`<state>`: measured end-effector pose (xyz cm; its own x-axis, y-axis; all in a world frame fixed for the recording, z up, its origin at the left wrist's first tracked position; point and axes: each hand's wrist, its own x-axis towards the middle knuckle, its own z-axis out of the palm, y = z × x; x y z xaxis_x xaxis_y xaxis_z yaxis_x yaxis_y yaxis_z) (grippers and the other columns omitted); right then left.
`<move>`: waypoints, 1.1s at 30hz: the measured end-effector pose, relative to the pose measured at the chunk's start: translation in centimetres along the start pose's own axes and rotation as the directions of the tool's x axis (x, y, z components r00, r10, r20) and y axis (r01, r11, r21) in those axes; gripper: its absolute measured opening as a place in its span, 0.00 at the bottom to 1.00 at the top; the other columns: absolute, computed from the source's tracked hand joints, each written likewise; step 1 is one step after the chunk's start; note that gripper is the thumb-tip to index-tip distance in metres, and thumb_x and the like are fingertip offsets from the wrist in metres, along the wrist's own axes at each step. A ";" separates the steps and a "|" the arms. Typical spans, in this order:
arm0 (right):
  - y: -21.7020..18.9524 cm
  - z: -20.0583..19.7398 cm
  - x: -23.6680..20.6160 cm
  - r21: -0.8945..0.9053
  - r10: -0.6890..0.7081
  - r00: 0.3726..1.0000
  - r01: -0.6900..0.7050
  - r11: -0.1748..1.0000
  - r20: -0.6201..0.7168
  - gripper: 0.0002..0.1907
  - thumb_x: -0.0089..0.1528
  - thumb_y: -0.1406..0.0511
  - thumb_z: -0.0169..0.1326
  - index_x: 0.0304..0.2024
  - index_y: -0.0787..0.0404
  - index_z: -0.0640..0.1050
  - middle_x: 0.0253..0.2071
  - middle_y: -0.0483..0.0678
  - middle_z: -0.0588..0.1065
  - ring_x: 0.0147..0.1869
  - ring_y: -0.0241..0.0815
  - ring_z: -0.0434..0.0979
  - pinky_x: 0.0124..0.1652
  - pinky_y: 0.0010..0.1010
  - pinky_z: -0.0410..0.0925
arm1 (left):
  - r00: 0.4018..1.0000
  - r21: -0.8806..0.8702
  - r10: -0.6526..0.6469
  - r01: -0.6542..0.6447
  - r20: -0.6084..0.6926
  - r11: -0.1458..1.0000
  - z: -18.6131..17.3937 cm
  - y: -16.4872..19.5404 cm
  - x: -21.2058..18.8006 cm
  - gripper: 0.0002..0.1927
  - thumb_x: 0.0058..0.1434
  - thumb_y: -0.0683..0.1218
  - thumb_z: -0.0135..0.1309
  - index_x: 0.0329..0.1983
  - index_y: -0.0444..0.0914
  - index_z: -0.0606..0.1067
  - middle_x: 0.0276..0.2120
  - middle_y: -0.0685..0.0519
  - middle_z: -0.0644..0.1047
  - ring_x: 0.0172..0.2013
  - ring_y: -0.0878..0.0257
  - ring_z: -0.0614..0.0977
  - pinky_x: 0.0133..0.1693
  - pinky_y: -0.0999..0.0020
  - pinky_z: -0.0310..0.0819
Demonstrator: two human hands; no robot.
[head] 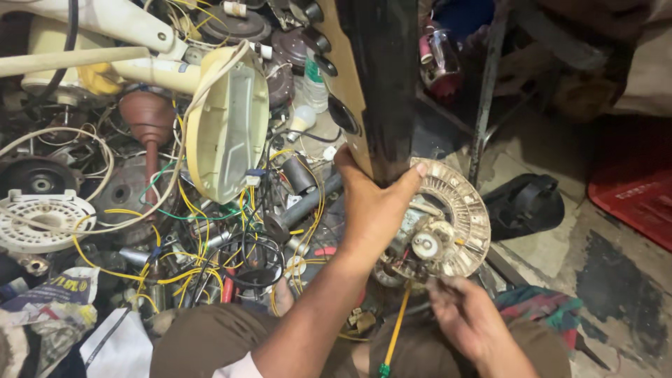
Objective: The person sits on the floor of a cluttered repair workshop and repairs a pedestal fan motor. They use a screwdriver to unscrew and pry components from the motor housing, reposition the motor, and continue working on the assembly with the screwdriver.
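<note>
Hands are busy with an old fan motor [448,224], a dusty round part in the middle of the scene, near the person's knees. The left hand [371,210] is wrapped around a tall black panel [381,84] and holds it up against the motor. The right hand [465,315] is pinched narrow at the motor's near edge, by a yellow wire [397,329]; what it grips is hidden. It looks like the fiddly fixing step. Next, small careful finger work seems needed, with the panel kept steady.
</note>
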<state>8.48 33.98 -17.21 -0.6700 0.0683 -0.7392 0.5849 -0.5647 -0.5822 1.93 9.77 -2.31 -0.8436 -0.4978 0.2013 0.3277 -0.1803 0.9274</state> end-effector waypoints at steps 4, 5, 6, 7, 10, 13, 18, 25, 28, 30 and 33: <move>0.4 1.1 -6.1 -0.091 -0.363 0.931 0.365 0.926 0.043 0.11 0.66 0.70 0.51 0.49 0.70 0.77 0.40 0.51 0.80 0.39 0.40 0.80 0.41 0.27 0.75 | 0.997 0.126 -0.015 0.006 0.072 0.992 -1.9 -0.5 -0.4 0.48 0.50 0.47 0.71 0.65 0.29 0.55 0.54 0.41 0.74 0.53 0.54 0.79 0.55 0.63 0.73; 0.4 2.1 -7.5 -0.162 -0.485 0.874 0.484 0.860 0.034 0.13 0.66 0.70 0.52 0.51 0.71 0.77 0.41 0.50 0.80 0.40 0.39 0.80 0.43 0.27 0.75 | 0.996 0.151 -0.015 0.002 0.086 0.988 -2.3 -0.4 -0.4 0.47 0.50 0.49 0.72 0.64 0.30 0.56 0.52 0.41 0.76 0.52 0.54 0.81 0.54 0.62 0.74; 0.3 3.2 -8.8 -0.284 -0.563 0.822 0.563 0.776 0.088 0.13 0.65 0.69 0.53 0.51 0.70 0.78 0.41 0.50 0.80 0.40 0.38 0.81 0.43 0.26 0.75 | 0.995 0.179 -0.018 0.000 0.100 0.984 -2.7 -0.1 -0.6 0.47 0.49 0.50 0.72 0.63 0.30 0.57 0.51 0.41 0.78 0.50 0.54 0.83 0.53 0.62 0.76; 0.1 4.5 -9.8 -0.396 -0.628 0.762 0.631 0.668 0.155 0.14 0.64 0.69 0.55 0.51 0.70 0.78 0.42 0.49 0.80 0.41 0.36 0.81 0.43 0.25 0.75 | 0.994 0.204 -0.020 -0.003 0.111 0.979 -2.9 0.1 -0.6 0.47 0.48 0.52 0.73 0.62 0.31 0.59 0.49 0.41 0.80 0.49 0.54 0.85 0.52 0.61 0.78; 0.0 8.6 -11.2 -0.575 -0.698 0.643 0.715 0.399 0.316 0.15 0.62 0.69 0.60 0.51 0.67 0.81 0.40 0.47 0.79 0.40 0.31 0.76 0.41 0.21 0.71 | 0.993 0.290 -0.040 0.006 0.110 0.957 -3.4 0.9 -0.9 0.49 0.45 0.55 0.75 0.62 0.31 0.60 0.45 0.41 0.82 0.47 0.52 0.86 0.49 0.59 0.80; -0.4 11.4 -11.7 -0.689 -0.694 0.623 0.679 0.252 0.360 0.13 0.60 0.69 0.63 0.48 0.64 0.83 0.35 0.45 0.78 0.36 0.29 0.73 0.37 0.20 0.69 | 0.993 0.286 0.052 -0.080 0.103 0.955 -3.6 1.2 -0.9 0.51 0.44 0.56 0.75 0.62 0.30 0.60 0.48 0.40 0.81 0.48 0.49 0.86 0.49 0.58 0.80; -1.7 13.0 -11.6 -0.716 -0.661 0.463 0.679 -0.163 0.590 0.11 0.58 0.69 0.65 0.43 0.64 0.83 0.32 0.44 0.76 0.31 0.33 0.72 0.34 0.23 0.67 | 0.995 0.337 0.003 -0.036 0.098 0.941 -3.6 0.3 -0.3 0.54 0.43 0.59 0.74 0.63 0.30 0.59 0.46 0.40 0.82 0.47 0.49 0.86 0.48 0.58 0.80; -2.5 12.8 -11.0 -0.721 -0.590 0.500 0.658 -0.217 0.634 0.12 0.57 0.67 0.65 0.43 0.63 0.84 0.31 0.45 0.75 0.30 0.34 0.71 0.32 0.26 0.66 | 0.995 0.246 0.020 -0.044 0.099 0.968 -3.6 -1.0 -0.6 0.51 0.47 0.58 0.73 0.65 0.31 0.59 0.48 0.42 0.82 0.48 0.53 0.87 0.50 0.60 0.81; -2.7 12.6 -11.1 -0.722 -0.571 0.516 0.658 -0.214 0.639 0.13 0.56 0.67 0.66 0.43 0.63 0.84 0.29 0.44 0.75 0.30 0.34 0.70 0.33 0.26 0.66 | 0.996 0.215 0.014 -0.033 0.090 0.976 -3.5 -1.0 -0.8 0.50 0.48 0.57 0.73 0.65 0.32 0.59 0.48 0.43 0.82 0.48 0.54 0.87 0.51 0.61 0.81; -2.7 12.5 -11.1 -0.743 -0.570 0.539 0.638 -0.205 0.620 0.13 0.56 0.67 0.66 0.43 0.63 0.84 0.28 0.45 0.74 0.29 0.34 0.69 0.32 0.26 0.66 | 0.996 0.226 0.026 -0.046 0.088 0.973 -3.6 -0.9 -0.8 0.49 0.48 0.57 0.73 0.64 0.32 0.59 0.48 0.43 0.82 0.49 0.54 0.87 0.51 0.61 0.81; -2.5 12.4 -10.9 -0.776 -0.587 0.571 0.609 -0.167 0.574 0.12 0.56 0.67 0.66 0.42 0.63 0.84 0.28 0.46 0.74 0.29 0.35 0.69 0.31 0.27 0.65 | 0.995 0.237 0.021 -0.043 0.095 0.970 -3.7 -0.7 -0.9 0.49 0.48 0.57 0.73 0.64 0.32 0.59 0.48 0.43 0.82 0.49 0.53 0.87 0.51 0.61 0.81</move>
<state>8.61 24.41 -3.50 -0.9882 -0.1019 0.1144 -0.1510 0.7738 -0.6152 4.05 7.23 -4.34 -0.8729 -0.4190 0.2500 0.2537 0.0478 0.9661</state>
